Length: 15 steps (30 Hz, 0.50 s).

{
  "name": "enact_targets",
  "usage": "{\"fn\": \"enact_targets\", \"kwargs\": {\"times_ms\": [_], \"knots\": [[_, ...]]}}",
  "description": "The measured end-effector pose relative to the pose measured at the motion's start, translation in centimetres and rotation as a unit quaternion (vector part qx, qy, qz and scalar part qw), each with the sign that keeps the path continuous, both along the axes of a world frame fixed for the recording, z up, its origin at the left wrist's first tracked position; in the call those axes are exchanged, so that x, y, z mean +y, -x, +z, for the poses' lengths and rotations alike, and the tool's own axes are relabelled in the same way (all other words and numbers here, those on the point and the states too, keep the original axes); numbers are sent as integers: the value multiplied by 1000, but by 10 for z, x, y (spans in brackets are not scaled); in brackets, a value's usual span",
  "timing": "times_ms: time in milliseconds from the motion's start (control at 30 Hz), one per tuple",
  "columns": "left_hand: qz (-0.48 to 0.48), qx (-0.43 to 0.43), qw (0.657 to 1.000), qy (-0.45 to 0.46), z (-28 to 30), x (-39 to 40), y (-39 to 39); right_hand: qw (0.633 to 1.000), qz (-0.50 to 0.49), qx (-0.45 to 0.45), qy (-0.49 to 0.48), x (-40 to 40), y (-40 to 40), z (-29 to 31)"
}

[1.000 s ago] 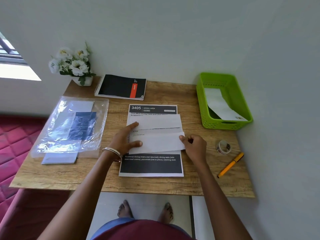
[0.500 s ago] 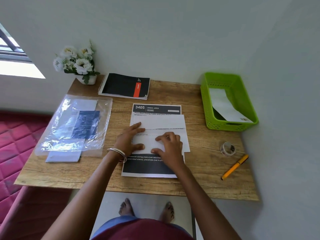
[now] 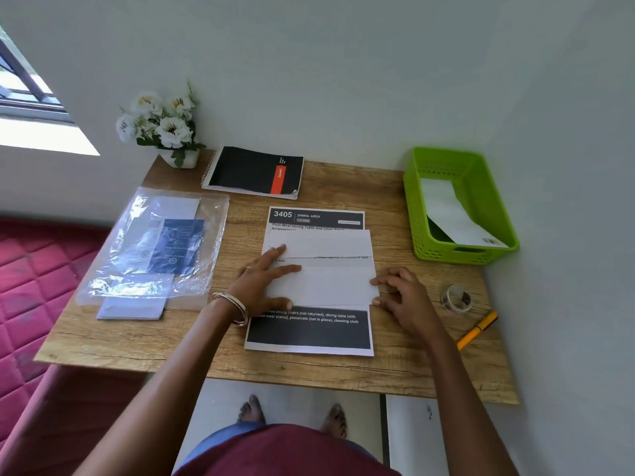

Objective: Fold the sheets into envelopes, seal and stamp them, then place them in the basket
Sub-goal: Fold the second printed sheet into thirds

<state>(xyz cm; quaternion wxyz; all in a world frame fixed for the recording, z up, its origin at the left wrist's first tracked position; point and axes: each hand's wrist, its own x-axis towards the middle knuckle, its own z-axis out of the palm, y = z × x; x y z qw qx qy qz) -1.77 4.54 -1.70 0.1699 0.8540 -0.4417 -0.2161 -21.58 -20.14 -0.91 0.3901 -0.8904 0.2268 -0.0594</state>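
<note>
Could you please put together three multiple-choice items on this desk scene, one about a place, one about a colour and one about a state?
1. Where does the tape roll lie?
A. inside the basket
B. on the table, between the basket and the pen
C. on the notebook

2. What colour is the basket?
A. green
B. blue
C. red

3. How does the left hand meet the folded sheet?
A. lifts it off the table
B. crumples it in a fist
C. presses on it with fingers spread flat

Answers:
1. B: the roll sits on the bare wood nearer than the basket, just beyond the orange pen.
2. A: its perforated walls are bright green.
3. C: the fingers lie straight across the sheet's left end, which stays flat on the printed page.
</note>
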Motion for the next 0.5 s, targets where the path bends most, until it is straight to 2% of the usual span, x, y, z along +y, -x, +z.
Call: {"fn": "enact_targets", "kwargs": {"times_ms": [133,267,500], "knots": [[-17,-20,999,-36,4,-1,-1,999,35,9,6,-7,4,1],[-43,-75,994,-65,9,-4,-3,998,56,19,33,-10,5,1],[-54,-130,989,-39,1,4,2,986,87,-3,140,-1,12,0]]}}
